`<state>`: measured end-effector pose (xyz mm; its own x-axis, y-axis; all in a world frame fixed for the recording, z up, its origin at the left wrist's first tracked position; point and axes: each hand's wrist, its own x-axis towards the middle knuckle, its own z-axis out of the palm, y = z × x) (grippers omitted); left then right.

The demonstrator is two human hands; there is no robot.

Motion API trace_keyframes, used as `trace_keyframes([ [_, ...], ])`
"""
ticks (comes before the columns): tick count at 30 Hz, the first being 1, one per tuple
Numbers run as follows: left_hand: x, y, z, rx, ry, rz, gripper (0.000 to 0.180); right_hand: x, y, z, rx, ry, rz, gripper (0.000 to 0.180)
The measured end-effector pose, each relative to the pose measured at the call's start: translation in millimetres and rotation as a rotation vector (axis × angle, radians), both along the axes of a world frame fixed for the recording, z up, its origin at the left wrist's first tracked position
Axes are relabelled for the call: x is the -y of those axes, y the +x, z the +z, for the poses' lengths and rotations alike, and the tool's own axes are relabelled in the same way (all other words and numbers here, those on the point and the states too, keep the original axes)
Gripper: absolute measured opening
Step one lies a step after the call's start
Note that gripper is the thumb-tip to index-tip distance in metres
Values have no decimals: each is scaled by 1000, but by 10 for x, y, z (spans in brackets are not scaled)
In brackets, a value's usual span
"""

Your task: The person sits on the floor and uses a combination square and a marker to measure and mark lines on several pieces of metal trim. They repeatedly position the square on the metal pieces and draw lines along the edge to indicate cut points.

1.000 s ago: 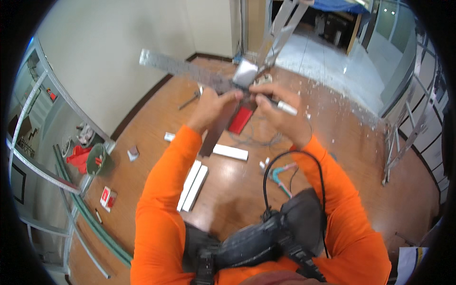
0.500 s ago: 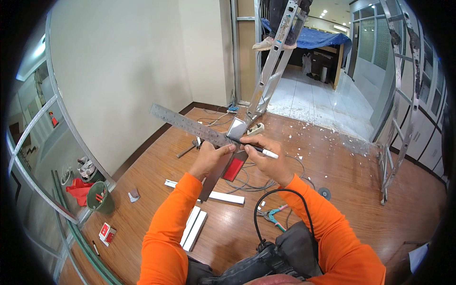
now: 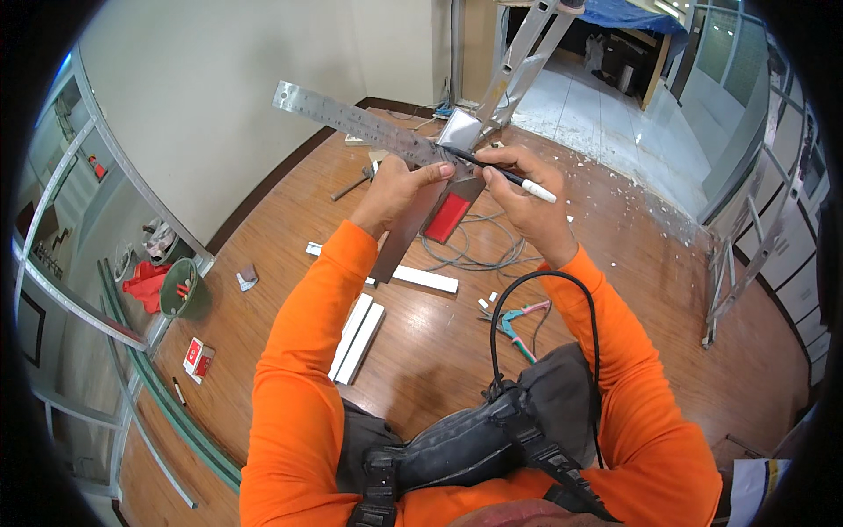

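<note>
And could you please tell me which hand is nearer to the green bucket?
Left. The left hand is above and to the right of the green bucket; the right hand, holding a marker, is farther right.

Shiny metal ruler (image 3: 356,125), glossy wood-look floor (image 3: 650,299), seemingly plastic marker (image 3: 536,188), matt cloth sleeves (image 3: 299,338)

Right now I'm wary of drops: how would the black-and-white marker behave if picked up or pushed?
The marker is probably light: the right hand holds it pen-style. It looks straight, so likely stiff. Being slim and rounded, it may roll if pushed.
</note>
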<state>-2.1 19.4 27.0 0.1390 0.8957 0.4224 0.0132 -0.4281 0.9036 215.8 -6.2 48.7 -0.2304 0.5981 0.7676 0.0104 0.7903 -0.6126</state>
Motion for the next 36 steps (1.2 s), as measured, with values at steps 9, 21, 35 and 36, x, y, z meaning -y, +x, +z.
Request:
trace_keyframes([
  [9,26,3,28,-27,-65,-20,36,13,-14,3,-5,-40,21,18],
  [21,-26,-2,-26,10,-51,8,43,-27,5,21,47,-41,-23,16],
  [35,-2,-107,77,83,-136,-5,40,-109,38,-55,-1,-243,-87,25],
  [36,-7,-101,74,113,-167,-23,41,-88,-7,-98,15,-373,-34,26],
])
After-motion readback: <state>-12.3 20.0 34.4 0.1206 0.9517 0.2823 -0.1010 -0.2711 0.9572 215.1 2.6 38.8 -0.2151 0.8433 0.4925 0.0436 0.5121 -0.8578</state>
